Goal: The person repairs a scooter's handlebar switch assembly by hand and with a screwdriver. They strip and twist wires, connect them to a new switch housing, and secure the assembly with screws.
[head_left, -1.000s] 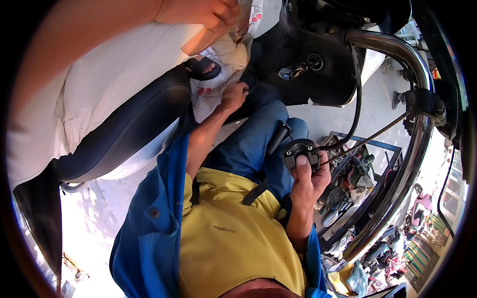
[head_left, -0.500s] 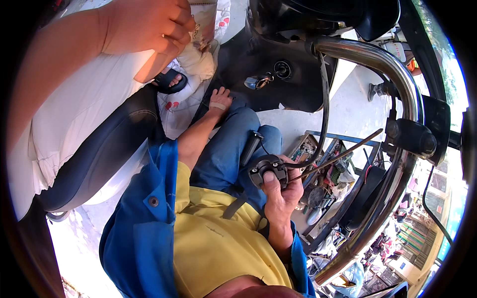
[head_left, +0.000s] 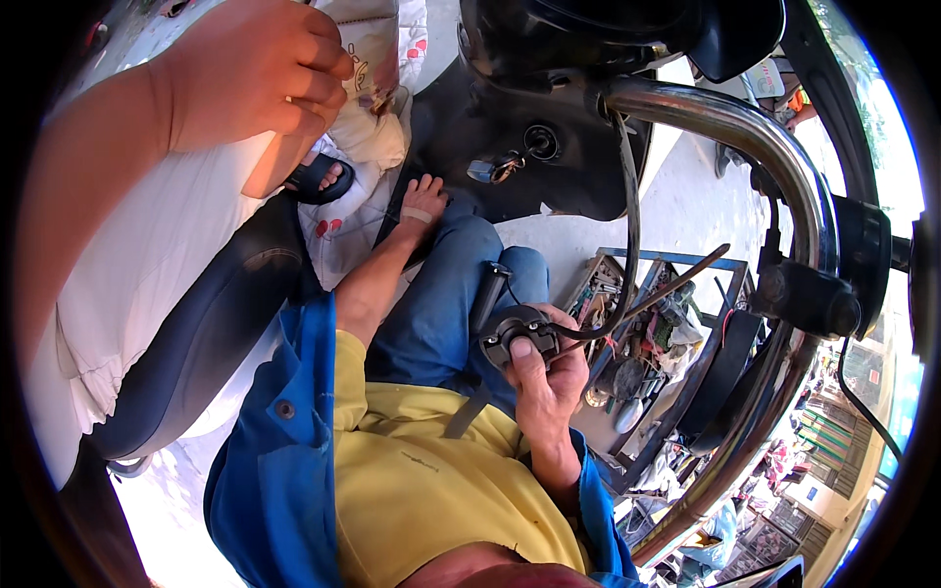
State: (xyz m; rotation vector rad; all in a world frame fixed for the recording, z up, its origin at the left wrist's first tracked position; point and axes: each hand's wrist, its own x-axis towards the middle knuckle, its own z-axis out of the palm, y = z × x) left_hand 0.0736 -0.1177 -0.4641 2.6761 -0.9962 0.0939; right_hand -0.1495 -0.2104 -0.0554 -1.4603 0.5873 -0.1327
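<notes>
Gripping a round black housing (head_left: 513, 330) at frame centre: right hand (head_left: 549, 378), thumb on its face, fingers curled behind. Black cable (head_left: 630, 225) leads from it rightward, then up toward a chrome bar (head_left: 730, 120). Left hand (head_left: 423, 200), upper centre-left: fingers extended, nothing visibly held, beside a black panel (head_left: 466, 127).

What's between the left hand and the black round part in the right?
Between the left hand and the black round part, the head view shows blue denim-clad knees and a black cylindrical piece.
</notes>
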